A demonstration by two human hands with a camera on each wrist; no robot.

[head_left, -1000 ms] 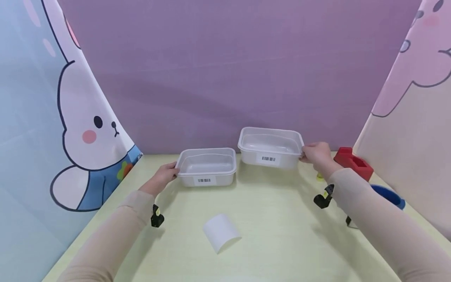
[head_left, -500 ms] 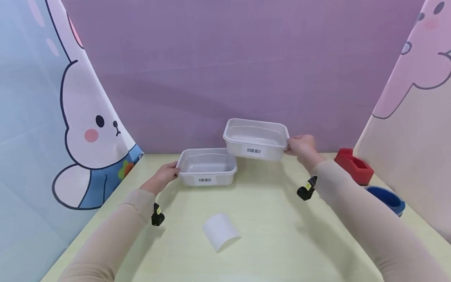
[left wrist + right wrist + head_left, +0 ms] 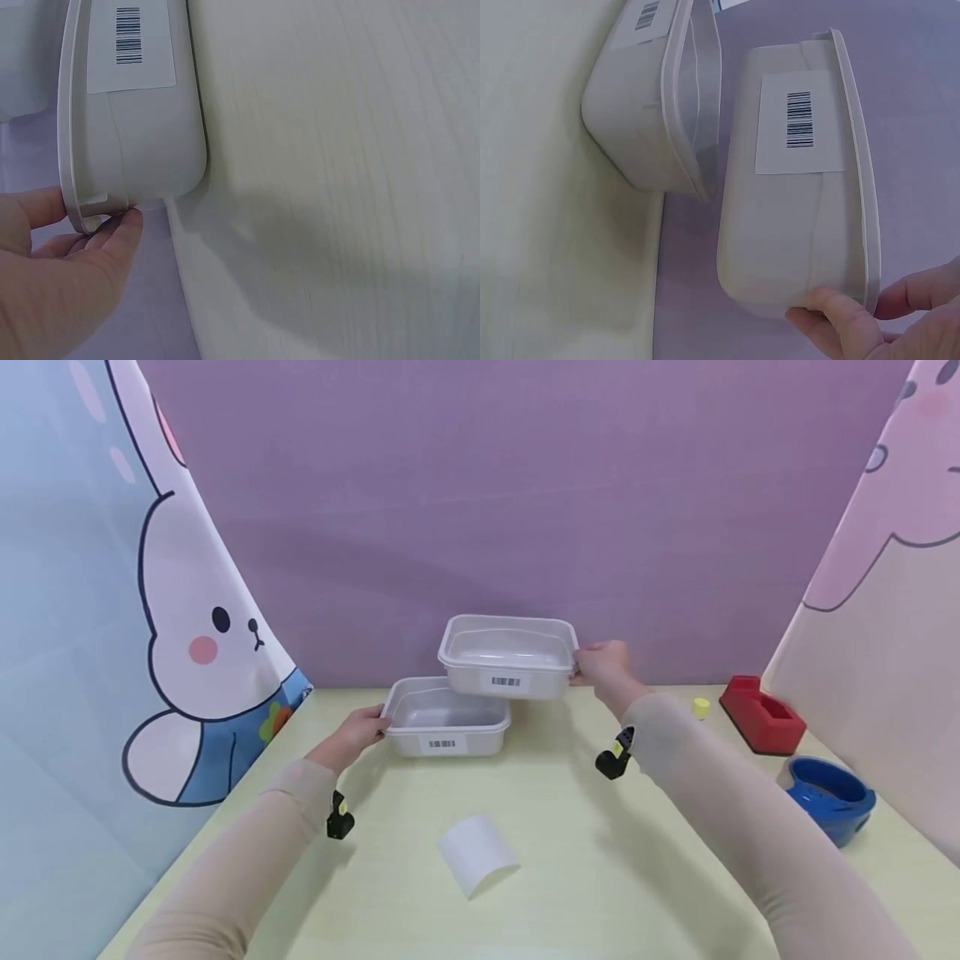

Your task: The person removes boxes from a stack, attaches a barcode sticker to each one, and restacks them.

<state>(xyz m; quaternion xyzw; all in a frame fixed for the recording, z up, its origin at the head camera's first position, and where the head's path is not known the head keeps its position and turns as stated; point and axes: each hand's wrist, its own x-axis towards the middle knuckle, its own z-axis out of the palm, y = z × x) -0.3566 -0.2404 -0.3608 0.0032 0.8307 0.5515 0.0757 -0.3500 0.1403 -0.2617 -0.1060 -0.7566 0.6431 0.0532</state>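
Observation:
Two white plastic bins with barcode labels are at the back of the table. My left hand (image 3: 356, 735) grips the left end of the lower bin (image 3: 405, 743), which sits on the table; in the left wrist view the fingers (image 3: 112, 240) curl at its rim. The upper bin (image 3: 472, 681) is held in the air by my right hand (image 3: 606, 670), pinched at its right end. It overlaps the back right part of the lower bin in the head view. The right wrist view shows a gap between the upper bin (image 3: 780, 217) and the lower bin (image 3: 634, 127).
A curved white sheet (image 3: 474, 852) lies in the middle of the table (image 3: 570, 877). To the right are a red tape-dispenser-like block (image 3: 763, 722), a blue round object (image 3: 828, 802) and a small yellow-capped item (image 3: 701, 707). A purple backdrop (image 3: 525, 510) stands behind.
My right hand has carried the upper bin leftward and up, from beside the lower bin to partly over it. My left hand and the lower bin have stayed in place.

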